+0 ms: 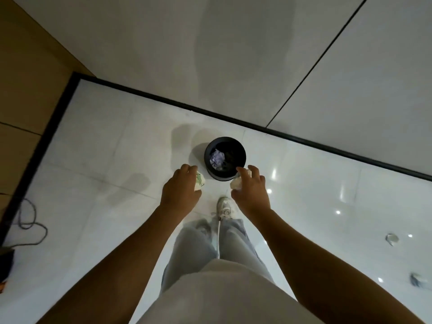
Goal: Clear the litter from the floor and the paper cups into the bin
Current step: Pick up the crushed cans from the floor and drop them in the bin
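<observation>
Your forearms reach out over pale jeans and a white sneaker [224, 206] as you stand at the black bin [225, 158] on the glossy tiled floor [98, 160]. Your left hand [181, 191] grips a crumpled, green-printed scrap [199, 181] just short of the bin's rim; your right hand [251, 188] clutches a whitish wad [236, 183], index finger already at the rim's edge. Inside the bin lies crumpled pale paper [217, 159], so part of the job looks done. Neither handful has dropped yet. Well off to your right, two more bits of litter wait on the floor: a small round piece [392, 239] and a blurred greyish one [418, 279]. No paper cup can be made out for certain. A grey cable [30, 220] loops along the dark skirting at left.
</observation>
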